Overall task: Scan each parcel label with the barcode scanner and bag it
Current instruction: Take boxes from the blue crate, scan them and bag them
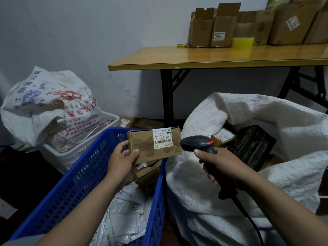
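A cardboard parcel point(142, 142) was gripped by the left hand point(122, 161) above the blue crate point(79, 174); at its three o'clock, the barcode scanner point(195, 143) was grasped by the right hand point(220, 166).

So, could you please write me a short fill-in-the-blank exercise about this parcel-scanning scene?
1. The left hand holds a cardboard parcel over the ____ crate.
2. The right hand grips the black barcode ____.
3. The yellow tape roll sits on the wooden ____.
Missing words: blue; scanner; table.
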